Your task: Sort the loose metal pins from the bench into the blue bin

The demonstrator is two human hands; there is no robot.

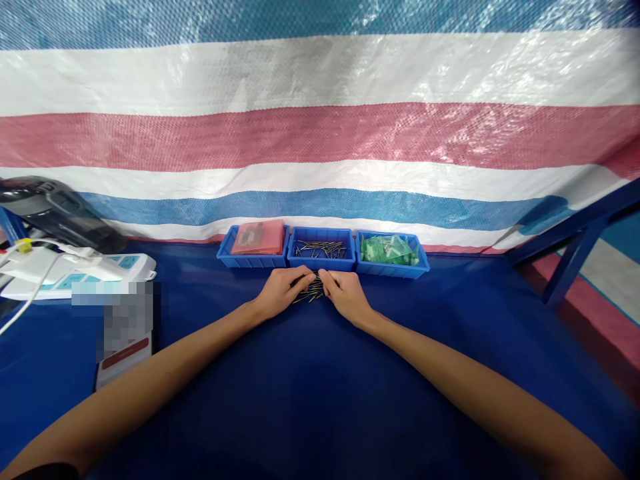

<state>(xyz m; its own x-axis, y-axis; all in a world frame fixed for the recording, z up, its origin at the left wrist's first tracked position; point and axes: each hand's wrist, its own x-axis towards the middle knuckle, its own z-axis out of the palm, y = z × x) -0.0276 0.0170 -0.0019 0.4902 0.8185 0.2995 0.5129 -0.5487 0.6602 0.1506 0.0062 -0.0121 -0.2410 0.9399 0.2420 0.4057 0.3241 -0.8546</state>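
Both hands meet over a small pile of thin, dark and brass-coloured metal pieces point(313, 291), which look like drill bits or long screws, on the blue table. My left hand point(281, 291) has its fingers curled and closed at the pile's left edge. On the other side, my right hand point(346, 295) is likewise closed, thumb against the fingers, its tips close to the left ones. What the fingertips pinch, if anything, is hidden. Just behind the hands stands a blue bin point(323, 261) with several similar metal pieces point(320, 249) scattered in it.
A left bin point(253, 261) holds red plastic bags point(260, 237); a right bin point(393, 269) holds green bags point(390, 249). At left are a power strip point(135, 267), cables, a dark bottle point(65, 213) and a phone-like device point(125, 353). A striped tarp point(320, 133) hangs behind.
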